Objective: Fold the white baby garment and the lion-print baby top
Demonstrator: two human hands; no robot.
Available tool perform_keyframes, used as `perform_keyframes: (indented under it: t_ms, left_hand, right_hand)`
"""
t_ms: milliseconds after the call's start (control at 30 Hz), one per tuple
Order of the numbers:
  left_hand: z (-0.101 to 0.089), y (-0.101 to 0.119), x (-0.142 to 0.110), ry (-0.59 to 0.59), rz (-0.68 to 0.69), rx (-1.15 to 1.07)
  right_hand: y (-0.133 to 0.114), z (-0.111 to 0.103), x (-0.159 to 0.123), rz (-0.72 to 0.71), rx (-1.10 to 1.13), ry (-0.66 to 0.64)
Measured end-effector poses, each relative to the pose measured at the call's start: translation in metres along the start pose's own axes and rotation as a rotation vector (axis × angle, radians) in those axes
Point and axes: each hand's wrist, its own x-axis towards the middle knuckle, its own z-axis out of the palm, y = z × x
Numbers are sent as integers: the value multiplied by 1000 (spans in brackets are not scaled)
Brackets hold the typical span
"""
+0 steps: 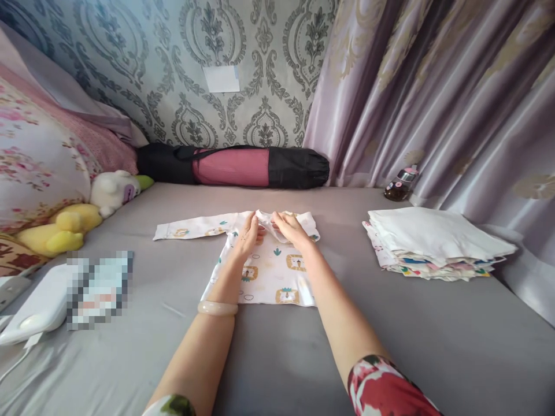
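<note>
A small white long-sleeved shirt (277, 277) printed with lions and green leaves lies on the bed in front of me. One sleeve stretches out flat to the left; the other appears doubled back near the right shoulder. At the left side of the neckline, my left hand (248, 233) is closed, fingers curled inward on the cloth. My right hand (291, 227) is closed on the neckline's right side, with the fabric bunched a little between the two hands. Part of the fingertips is hidden by the hands and the cloth.
A stack of folded clothes (437, 242) sits at the right, with a dark bottle (399, 184) behind it. A long black-and-pink bag (234, 166) lies along the wall. Plush toys (65, 228), a white device (45, 300) with a cable and a blurred item (102, 289) are left.
</note>
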Motion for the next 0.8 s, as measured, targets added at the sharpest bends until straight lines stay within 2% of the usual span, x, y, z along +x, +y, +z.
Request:
perform_keyframes:
  t_ms: [67,133,200,333,467,533,667,800]
  left_hand:
    - [-2,0,0,26,55,98]
    - [-4,-2,0,26,132,215]
    - [-6,-5,1,-33,181,319]
    - [-11,-12,4,-191,204,430]
    - [-12,-13,8,-283,206,386]
    - [-11,-11,9,-247,248,377]
    - [-9,-6,10,-67,372,401]
    - [-14,-3,10,95,457,458]
  right_hand:
    - [-9,-8,0,64,-23,-45]
    - [-22,-22,1,92,13,17]
    - [-35,-42,1,62,111,152]
    - [-53,-82,-3,18,250,337]
    - [-55,-100,-6,72,233,412]
    - [-54,-100,-5,94,200,401]
    - [-48,-93,1,111,102,393]
    - [-31,-87,12,93,-66,386]
